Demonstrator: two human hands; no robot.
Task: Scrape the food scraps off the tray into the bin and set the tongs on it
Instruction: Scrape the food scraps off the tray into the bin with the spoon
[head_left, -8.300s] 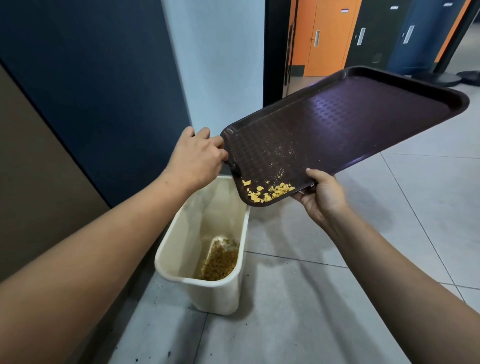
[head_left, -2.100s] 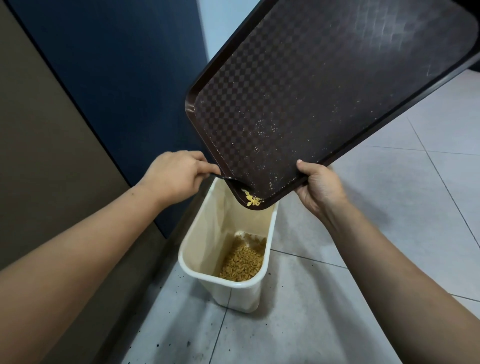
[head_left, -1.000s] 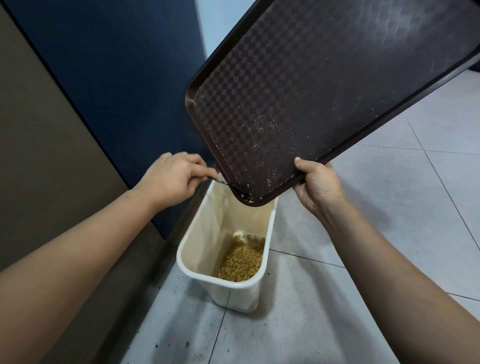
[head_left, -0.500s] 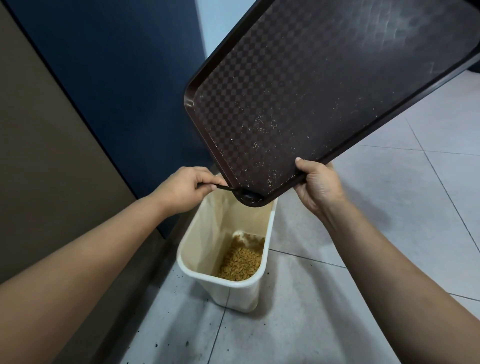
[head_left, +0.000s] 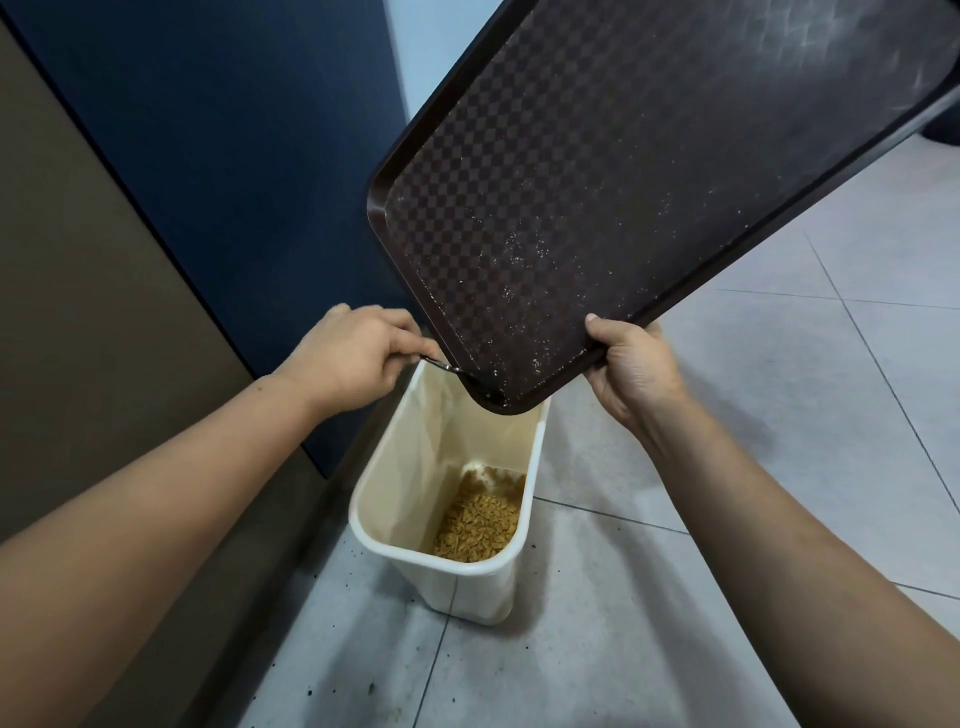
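Brown plastic tray (head_left: 649, 208) is held steeply tilted, its low corner over the cream bin (head_left: 457, 574), likely so scraps slide in. The right hand (head_left: 631, 374) grips its lower edge, thumb on top. The left hand (head_left: 353, 358) curls round metal tongs (head_left: 441, 365), whose tip meets that corner, beside the fingers (head_left: 410, 345).
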